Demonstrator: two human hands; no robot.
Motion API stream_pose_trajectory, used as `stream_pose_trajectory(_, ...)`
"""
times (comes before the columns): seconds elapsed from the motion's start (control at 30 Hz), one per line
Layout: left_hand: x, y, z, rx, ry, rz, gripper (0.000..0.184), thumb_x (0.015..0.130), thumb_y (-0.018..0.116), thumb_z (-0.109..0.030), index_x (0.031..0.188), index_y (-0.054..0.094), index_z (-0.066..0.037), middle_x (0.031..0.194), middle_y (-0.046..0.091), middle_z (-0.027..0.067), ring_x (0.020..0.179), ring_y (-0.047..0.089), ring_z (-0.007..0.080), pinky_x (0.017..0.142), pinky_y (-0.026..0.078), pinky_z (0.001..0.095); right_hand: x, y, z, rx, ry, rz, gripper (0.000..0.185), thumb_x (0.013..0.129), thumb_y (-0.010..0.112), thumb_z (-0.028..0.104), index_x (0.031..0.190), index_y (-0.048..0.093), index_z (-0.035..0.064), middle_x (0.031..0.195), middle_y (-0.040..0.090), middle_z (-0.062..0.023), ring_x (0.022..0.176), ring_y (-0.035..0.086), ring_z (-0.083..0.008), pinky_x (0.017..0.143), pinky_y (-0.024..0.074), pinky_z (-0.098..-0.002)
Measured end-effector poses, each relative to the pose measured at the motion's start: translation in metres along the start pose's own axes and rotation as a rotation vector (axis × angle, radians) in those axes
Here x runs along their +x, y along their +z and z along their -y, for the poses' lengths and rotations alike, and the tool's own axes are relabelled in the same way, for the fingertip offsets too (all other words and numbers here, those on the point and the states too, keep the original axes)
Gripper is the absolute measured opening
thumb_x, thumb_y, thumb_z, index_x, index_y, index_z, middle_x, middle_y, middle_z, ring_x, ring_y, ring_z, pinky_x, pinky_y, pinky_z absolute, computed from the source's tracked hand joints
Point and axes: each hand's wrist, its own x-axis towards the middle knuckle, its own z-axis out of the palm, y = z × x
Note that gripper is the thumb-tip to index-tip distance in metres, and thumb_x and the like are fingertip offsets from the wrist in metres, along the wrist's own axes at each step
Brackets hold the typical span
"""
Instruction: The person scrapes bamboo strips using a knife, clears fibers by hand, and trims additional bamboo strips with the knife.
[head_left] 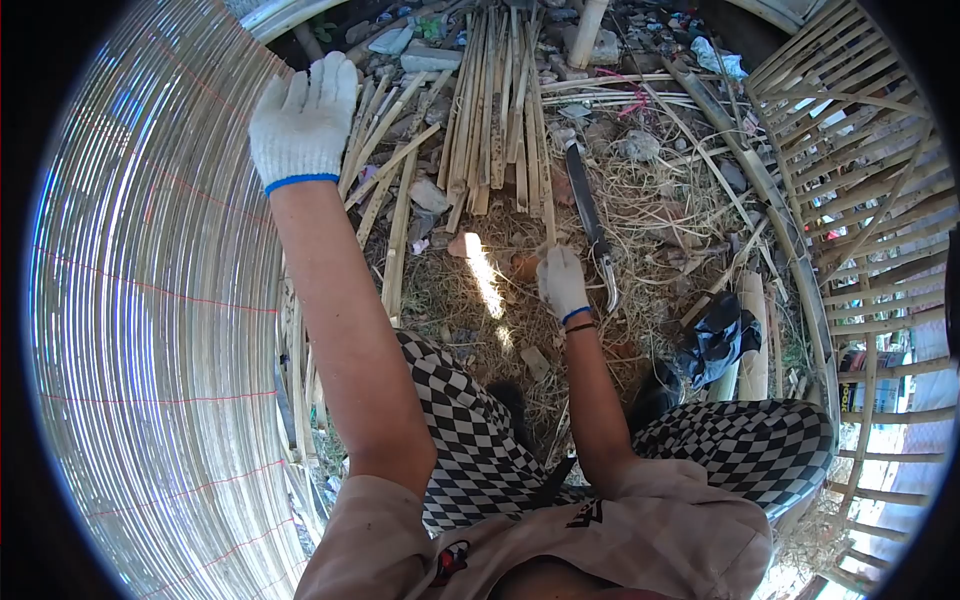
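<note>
Both hands wear white knit gloves with blue cuffs. My left hand (303, 125) reaches far forward at the left, its fingers stretched out, beside the slatted bamboo screen (150, 260); whether it touches anything below is hidden. Low in the middle, my right hand (562, 280) is closed around the near end of a thin bamboo strip (548, 205) that runs away from me. A bundle of split bamboo strips (485, 120) lies just beyond. Right of that hand, a machete (585, 200) with a dark blade rests on the ground, handle toward me.
Dry shavings (660, 220) and stones cover the ground. More strips (398, 240) lie at the left. A thick bamboo pole (765, 185) and an open-slat bamboo fence (860, 180) bound the right side. A black plastic bag (718, 340) sits near my right knee.
</note>
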Motion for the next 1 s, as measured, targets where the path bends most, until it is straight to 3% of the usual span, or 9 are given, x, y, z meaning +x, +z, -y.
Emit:
stream_pose_trajectory(0.1,-0.001,0.0,0.001,-0.013,0.005,-0.008,0.059,0.111,0.037,-0.026,0.162,0.016,-0.007,0.168,0.022,0.0152,0.152,0.029,0.0356,0.119,0.033,0.0564,0.027,-0.001,-0.025,-0.32,-0.358,-0.029,0.028,0.108,0.045,0.026,0.105,0.061,0.0039,0.069,0.055,0.0,0.054,0.051,-0.0089,0.049,0.0418,-0.0255)
stream_pose_trajectory(0.23,-0.003,0.001,-0.001,-0.026,0.009,-0.008,0.062,0.11,0.039,-0.028,0.163,0.015,-0.009,0.169,0.019,0.0134,0.152,0.029,0.0366,0.121,0.03,0.0563,-0.01,0.025,0.03,0.091,-0.174,0.058,0.026,0.106,0.047,0.026,0.103,0.062,0.0052,0.071,0.057,0.0009,0.057,0.053,-0.0072,0.05,0.0424,-0.0229)
stream_pose_trajectory(0.37,-0.005,0.006,-0.001,-0.021,0.03,-0.039,0.06,0.11,0.038,-0.026,0.162,0.016,-0.006,0.167,0.023,0.0158,0.152,0.029,0.0355,0.12,0.033,0.0557,-0.015,0.035,0.053,0.148,-0.12,0.079,0.026,0.106,0.047,0.027,0.102,0.063,0.0063,0.073,0.057,0.0013,0.053,0.049,-0.008,0.048,0.0388,-0.023)
stream_pose_trajectory(0.43,-0.003,0.006,-0.002,-0.015,0.04,-0.039,0.06,0.11,0.038,-0.026,0.162,0.016,-0.005,0.167,0.023,0.0164,0.152,0.029,0.0358,0.12,0.033,0.0557,0.006,0.036,0.044,-0.167,-0.377,0.115,0.028,0.107,0.047,0.028,0.105,0.062,0.0046,0.073,0.056,0.0009,0.053,0.048,-0.009,0.048,0.0386,-0.0242)
stream_pose_trajectory(0.5,-0.002,0.0,-0.004,-0.017,0.041,-0.017,0.062,0.11,0.039,-0.029,0.162,0.014,-0.006,0.168,0.02,0.0159,0.151,0.03,0.0374,0.121,0.031,0.056,0.022,0.037,0.044,-0.125,-0.378,0.19,0.031,0.107,0.046,0.029,0.109,0.061,0.0025,0.073,0.055,0.0005,0.052,0.048,-0.01,0.048,0.0389,-0.0256)
stream_pose_trajectory(0.57,-0.006,0.004,-0.003,0.001,0.048,-0.026,0.062,0.11,0.039,-0.029,0.162,0.014,-0.006,0.167,0.021,0.0164,0.151,0.031,0.0378,0.121,0.031,0.0558,0.02,0.057,0.083,0.279,-0.101,0.305,0.034,0.108,0.045,0.03,0.114,0.06,0.0003,0.072,0.055,0.0,0.051,0.047,-0.011,0.048,0.0395,-0.0273)
stream_pose_trajectory(0.73,-0.008,0.014,-0.006,-0.027,0.038,-0.056,0.059,0.111,0.037,-0.026,0.161,0.017,-0.004,0.166,0.025,0.016,0.151,0.03,0.0355,0.119,0.034,0.0555,0.032,0.041,0.043,-0.142,0.113,0.448,0.033,0.105,0.052,0.03,0.106,0.066,0.0001,0.071,0.061,-0.0022,0.046,0.055,-0.0152,0.041,0.0408,-0.0303)
stream_pose_trajectory(0.93,-0.001,0.005,-0.001,-0.035,0.029,-0.025,0.063,0.11,0.038,-0.03,0.163,0.013,-0.007,0.167,0.022,0.0152,0.149,0.033,0.0381,0.12,0.033,0.0559,-0.012,0.008,0.002,0.137,0.367,0.251,0.021,0.103,0.057,0.023,0.095,0.063,0.0057,0.065,0.057,-0.0011,0.043,0.051,-0.0128,0.038,0.0379,-0.029)
stream_pose_trajectory(1.0,0.0,0.006,-0.001,-0.018,0.022,-0.005,0.062,0.11,0.037,-0.029,0.163,0.013,-0.007,0.168,0.022,0.0152,0.15,0.032,0.0381,0.12,0.032,0.056,-0.014,-0.004,0.02,-0.198,0.232,0.315,0.018,0.103,0.057,0.022,0.097,0.063,0.0055,0.068,0.058,-0.0013,0.044,0.053,-0.0128,0.039,0.0396,-0.0284)
